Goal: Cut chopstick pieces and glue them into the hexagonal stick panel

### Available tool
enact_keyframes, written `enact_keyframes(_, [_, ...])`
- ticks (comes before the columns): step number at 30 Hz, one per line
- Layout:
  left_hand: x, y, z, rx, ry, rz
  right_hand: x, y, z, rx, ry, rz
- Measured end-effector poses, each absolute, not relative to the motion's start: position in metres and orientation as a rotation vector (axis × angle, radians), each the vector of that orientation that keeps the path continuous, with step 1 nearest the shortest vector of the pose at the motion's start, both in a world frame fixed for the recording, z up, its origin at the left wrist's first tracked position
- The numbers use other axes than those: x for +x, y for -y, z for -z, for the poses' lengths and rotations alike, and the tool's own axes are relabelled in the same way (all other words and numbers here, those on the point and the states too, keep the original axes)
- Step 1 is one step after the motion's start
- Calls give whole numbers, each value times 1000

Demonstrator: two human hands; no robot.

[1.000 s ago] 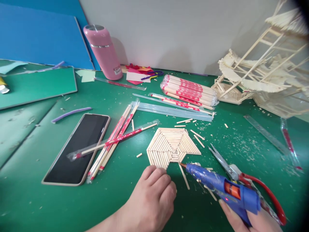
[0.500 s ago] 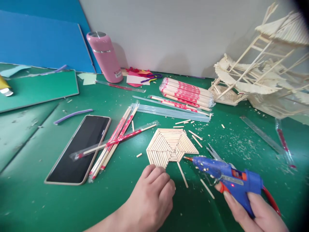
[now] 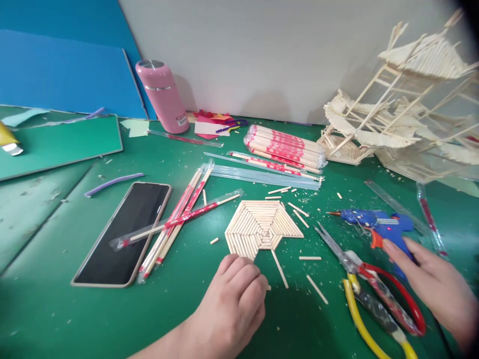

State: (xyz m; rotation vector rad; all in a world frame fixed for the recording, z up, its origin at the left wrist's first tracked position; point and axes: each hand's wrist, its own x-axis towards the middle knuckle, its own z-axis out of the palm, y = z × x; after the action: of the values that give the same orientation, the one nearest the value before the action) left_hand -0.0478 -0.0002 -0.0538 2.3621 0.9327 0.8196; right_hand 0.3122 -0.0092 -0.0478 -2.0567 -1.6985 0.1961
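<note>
My left hand (image 3: 235,301) rests on the table with curled fingers, at the lower edge of a flat many-sided panel of wooden sticks (image 3: 275,215). A tiny pale end shows beside its fingers; what they hold is mostly hidden. My right hand (image 3: 430,276) grips a blue hot glue gun (image 3: 391,228) by its handle, the nozzle pointing left, apart from the panel. Below the gun lie scissors (image 3: 350,257) with red and yellow handles. One stick (image 3: 280,269) extends down from the panel, and short loose sticks (image 3: 317,289) lie between the hands.
Left of the panel, wrapped chopsticks (image 3: 177,219) partly overlap a phone (image 3: 121,234). Behind are clear strips (image 3: 262,175), a chopstick bundle (image 3: 284,144) and a pink flask (image 3: 164,97). A stick-built model (image 3: 389,109) stands back right. Wood crumbs dot the green table.
My right hand has carried the glue gun right and away from the panel, uncovering the scissors and another short stick. My left hand stays by the panel. The view has shifted slightly.
</note>
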Motion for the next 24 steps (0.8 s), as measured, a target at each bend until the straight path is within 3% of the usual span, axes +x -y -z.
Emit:
enact_keyframes(5, [-48,1,58,2293,-978,-853,288,0,35,-2470,1629,-121])
enact_keyframes(9, [-48,2,59,2262,-991,-843,220,7,27,-1841,1836,189])
enact_keyframes(11, [-48,1,59,2259,-1001,-834,183,9,28,-1429,2129,-122])
enact_keyframes(14, [-49,-1,58,2243,-995,-869,144,8,33,-1230,2263,-430])
enact_keyframes(24, [-47,-7,54,2028,-913,-1013,131,2,43,-1235,2294,-393])
